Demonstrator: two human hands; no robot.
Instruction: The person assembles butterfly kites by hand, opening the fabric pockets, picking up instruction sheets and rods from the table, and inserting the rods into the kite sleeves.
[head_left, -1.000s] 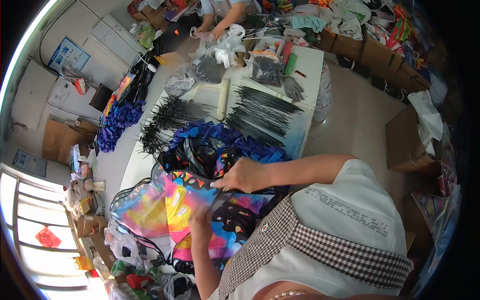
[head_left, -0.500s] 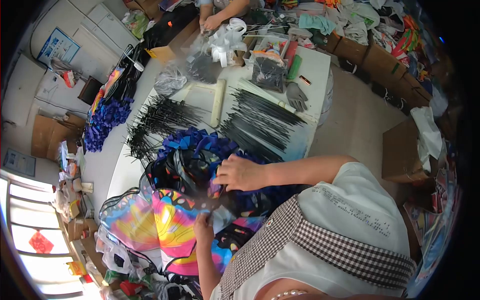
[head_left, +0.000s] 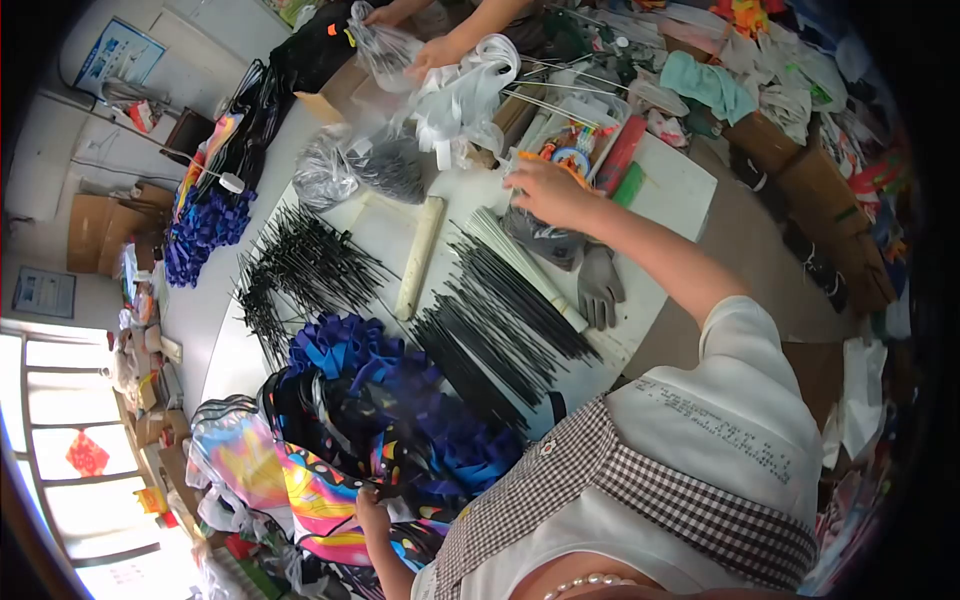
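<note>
My left hand (head_left: pixel 371 512) is closed on the edge of a butterfly-print fabric piece (head_left: pixel 312 482) in pink, yellow and black at the near side of the table. Bunched blue-purple ribbon (head_left: pixel 345 345) lies beside and beyond it. My right hand (head_left: pixel 548 192) is stretched across the table to a clear plastic bag of small black pieces (head_left: pixel 548 240). Its fingers are bent at the bag's top, and their tips are partly hidden. An orange item shows just behind the fingers; I cannot tell its kind. Below the bag lie black rods (head_left: pixel 500 325) and pale rods (head_left: pixel 520 262).
More black rods with fittings (head_left: pixel 310 255) lie on the table (head_left: pixel 225 355) at left, near a cream bar (head_left: pixel 420 258). A grey glove (head_left: pixel 600 288) lies right of the pale rods. Across the table, a co-worker's hands (head_left: pixel 440 52) handle plastic bags. Cardboard boxes (head_left: pixel 775 150) line the right.
My right hand has left the fabric and moved forward to the bag of black pieces. The left hand still grips the fabric, slightly nearer me. The co-worker's hands have spread with a plastic bag.
</note>
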